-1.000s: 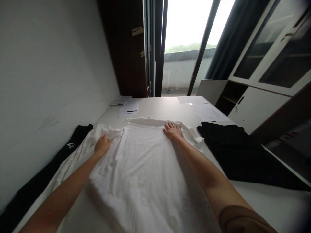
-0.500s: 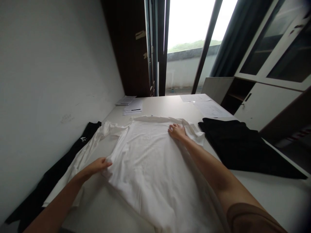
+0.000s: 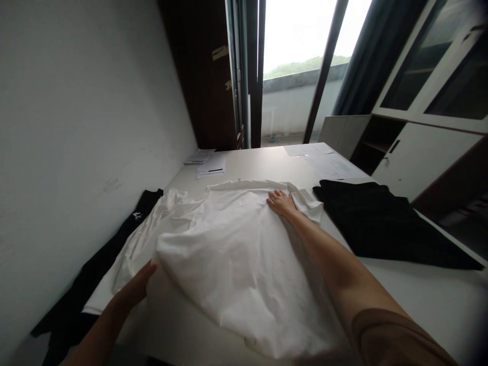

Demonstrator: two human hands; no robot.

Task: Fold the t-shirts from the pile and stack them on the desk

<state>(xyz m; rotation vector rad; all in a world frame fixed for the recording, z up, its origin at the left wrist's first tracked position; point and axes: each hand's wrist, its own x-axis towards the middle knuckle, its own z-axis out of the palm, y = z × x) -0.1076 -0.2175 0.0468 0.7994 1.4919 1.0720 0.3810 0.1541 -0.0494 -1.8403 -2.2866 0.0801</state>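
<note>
A white T-shirt (image 3: 229,264) lies spread on the white table, its near left part lifted and billowing. My left hand (image 3: 142,280) is at the raised left edge, closed on the cloth, with its fingertips partly hidden. Near the collar end, my right hand (image 3: 281,202) rests flat on the shirt with its fingers slightly spread. Left of it lies another white garment (image 3: 125,254), wrinkled, partly over a black garment (image 3: 102,256) with a small white mark beside the wall.
Folded black cloth (image 3: 385,221) lies on the table (image 3: 259,162) to the right. Paper sheets (image 3: 211,165) are at the far left, and more sheets (image 3: 331,163) at the far right. Beyond stand a dark cabinet (image 3: 194,76), a window and a white cupboard (image 3: 423,152).
My left hand has moved down and left, and the shirt's left side has puffed up with its edge raised. My right hand stays pressed on the upper right of the shirt.
</note>
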